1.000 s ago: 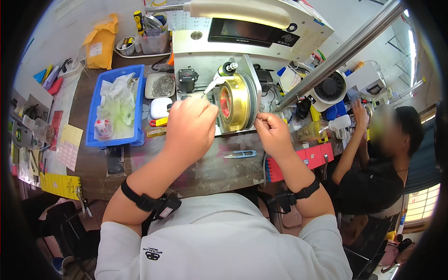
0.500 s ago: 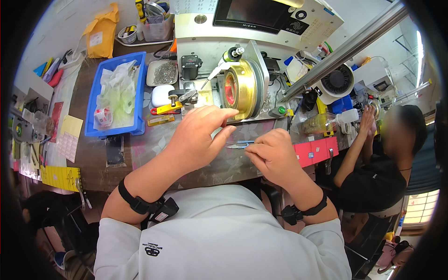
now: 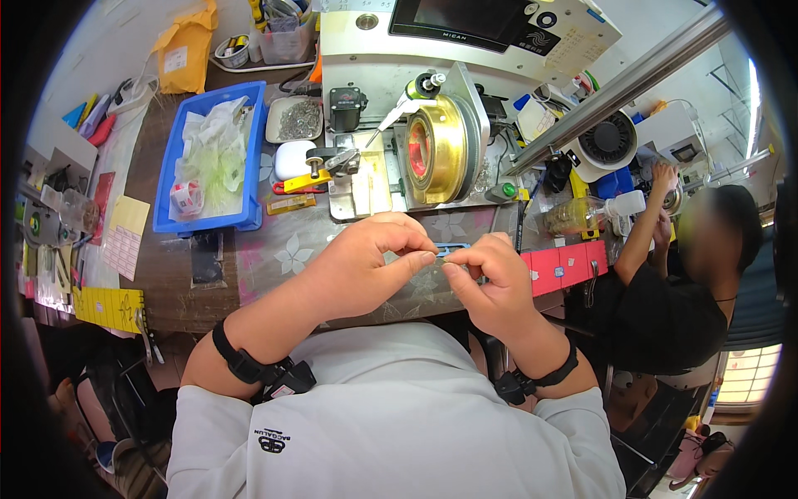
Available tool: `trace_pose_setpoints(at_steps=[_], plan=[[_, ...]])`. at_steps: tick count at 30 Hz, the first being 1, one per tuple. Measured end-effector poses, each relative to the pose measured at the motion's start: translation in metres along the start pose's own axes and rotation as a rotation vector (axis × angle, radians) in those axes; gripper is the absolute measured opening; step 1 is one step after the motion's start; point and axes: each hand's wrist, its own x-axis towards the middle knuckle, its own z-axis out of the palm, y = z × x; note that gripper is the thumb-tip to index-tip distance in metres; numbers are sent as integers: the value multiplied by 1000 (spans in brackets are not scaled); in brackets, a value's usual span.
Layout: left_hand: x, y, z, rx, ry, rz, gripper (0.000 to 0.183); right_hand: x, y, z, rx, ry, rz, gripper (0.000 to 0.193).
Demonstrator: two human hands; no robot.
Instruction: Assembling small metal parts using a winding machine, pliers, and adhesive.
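Observation:
Above the front of the table, my left hand (image 3: 374, 259) pinches thumb against forefinger, and the fingertips of my right hand (image 3: 492, 279) meet it in a second pinch. Something tiny sits between the fingertips, too small to name. Just behind the fingers lies a small blue-handled tool (image 3: 451, 247), partly covered by them. Past my hands stands a bench machine with a golden roll (image 3: 435, 154) that has a red core. Left of the roll is its pale work plate (image 3: 371, 185), near a thin pointed nozzle (image 3: 391, 116).
On the left stands a blue tray (image 3: 259, 166) with crumpled plastic in it. Beside it are a dish (image 3: 296, 119) of small metal parts and a white case (image 3: 294, 158). To the right are a red strip (image 3: 568, 268) and a clear jar (image 3: 573, 216). A person (image 3: 682, 283) works at the far right.
My left hand has come away from the golden roll, down and right to my right hand. Its thumb and forefinger have closed into a pinch. The neighbouring person's hand has risen.

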Motion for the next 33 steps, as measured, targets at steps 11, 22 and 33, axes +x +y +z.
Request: trace_pose_setpoints(at_steps=[11,22,33], plan=[[0,-7,4,-41,-10,67,7,1,5,2,-12,17,-52,10],[-7,2,5,219,45,201,7,22,84,-49,-259,598,264,19],[13,-4,18,304,-41,236,7,24,164,-59,223,617,756,27]])
